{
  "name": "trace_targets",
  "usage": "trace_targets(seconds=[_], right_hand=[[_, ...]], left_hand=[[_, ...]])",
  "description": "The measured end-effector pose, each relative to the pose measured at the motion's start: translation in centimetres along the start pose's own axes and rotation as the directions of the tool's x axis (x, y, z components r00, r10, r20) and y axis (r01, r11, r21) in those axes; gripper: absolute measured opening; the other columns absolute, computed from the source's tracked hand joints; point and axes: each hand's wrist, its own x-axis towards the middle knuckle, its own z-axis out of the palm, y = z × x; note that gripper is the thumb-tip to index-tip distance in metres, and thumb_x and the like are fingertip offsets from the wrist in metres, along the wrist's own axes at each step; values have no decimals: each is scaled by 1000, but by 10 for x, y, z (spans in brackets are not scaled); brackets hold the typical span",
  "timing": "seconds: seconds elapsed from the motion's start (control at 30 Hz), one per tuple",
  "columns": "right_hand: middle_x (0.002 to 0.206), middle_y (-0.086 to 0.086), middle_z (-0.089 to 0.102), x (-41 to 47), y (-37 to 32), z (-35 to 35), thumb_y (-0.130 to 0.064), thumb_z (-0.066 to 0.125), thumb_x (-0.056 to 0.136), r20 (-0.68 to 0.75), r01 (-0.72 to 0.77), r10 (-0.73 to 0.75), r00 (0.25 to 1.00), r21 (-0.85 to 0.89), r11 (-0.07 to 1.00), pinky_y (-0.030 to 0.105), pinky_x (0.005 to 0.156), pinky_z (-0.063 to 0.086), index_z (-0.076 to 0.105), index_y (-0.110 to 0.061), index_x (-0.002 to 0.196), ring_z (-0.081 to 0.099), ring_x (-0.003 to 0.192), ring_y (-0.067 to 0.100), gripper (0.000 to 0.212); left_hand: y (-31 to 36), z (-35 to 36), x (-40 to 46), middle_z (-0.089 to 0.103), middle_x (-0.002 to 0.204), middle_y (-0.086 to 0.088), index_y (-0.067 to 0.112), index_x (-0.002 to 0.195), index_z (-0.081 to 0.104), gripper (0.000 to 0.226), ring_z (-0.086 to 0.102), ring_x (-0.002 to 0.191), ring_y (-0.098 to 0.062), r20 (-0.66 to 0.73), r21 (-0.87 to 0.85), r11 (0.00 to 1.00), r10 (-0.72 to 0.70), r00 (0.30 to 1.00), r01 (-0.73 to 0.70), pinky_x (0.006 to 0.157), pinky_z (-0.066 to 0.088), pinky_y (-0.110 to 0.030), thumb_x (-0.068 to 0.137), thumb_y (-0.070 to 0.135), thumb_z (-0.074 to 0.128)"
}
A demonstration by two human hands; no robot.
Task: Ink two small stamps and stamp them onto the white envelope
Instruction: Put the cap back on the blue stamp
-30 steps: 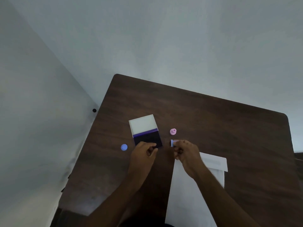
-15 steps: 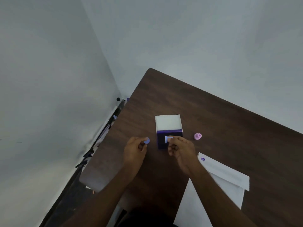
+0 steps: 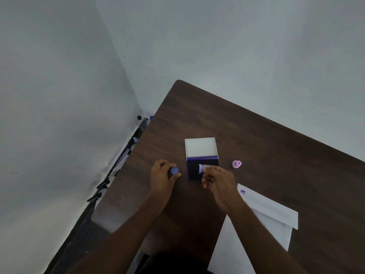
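Pinched in the right hand [image 3: 217, 179], a blue stamp [image 3: 201, 168] lies sideways over the dark ink pad [image 3: 194, 171], likely for inking; the left hand [image 3: 163, 177] closes on a blue cap [image 3: 174, 170]. On the worktop [image 3: 256, 139], the white envelope [image 3: 266, 210] bears one purple mark [image 3: 243, 192], unreadable; a pink stamp [image 3: 236, 164] waits nearby.

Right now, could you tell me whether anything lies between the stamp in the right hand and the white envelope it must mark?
Nothing visible does. The right hand holds the blue stamp over the ink pad; bare table separates it from the white envelope. The pink stamp stands off to the side.
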Motion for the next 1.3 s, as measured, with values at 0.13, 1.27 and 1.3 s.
trace_targets(seconds=[0.13,1.27,1.3], right_hand=[[73,14,66,2,1,-2,-7,68,82,-31,-22,22,999,2,1000,30,55,49,70,-3,87,58,60,19,7],[72,9,64,-7,4,-3,-12,69,80,63,-59,51,997,123,991,33,63,49,69,-3,91,58,64,17,14],[71,9,64,-6,4,-2,-12,68,80,66,-58,51,997,122,991,33,63,49,70,-3,91,58,64,17,14]], left_hand=[[5,-2,1,58,117,4,22,110,65,31,50,101,-2,-17,-65,997,31,999,-32,90,42,-17,80,27,74],[42,-49,-4,65,121,1,24,127,57,35,61,99,-11,559,-696,508,-61,827,507,93,52,-28,94,14,55],[42,-48,-4,64,123,5,29,130,53,39,63,101,-8,536,-616,667,-35,844,419,85,54,-24,93,17,57]])
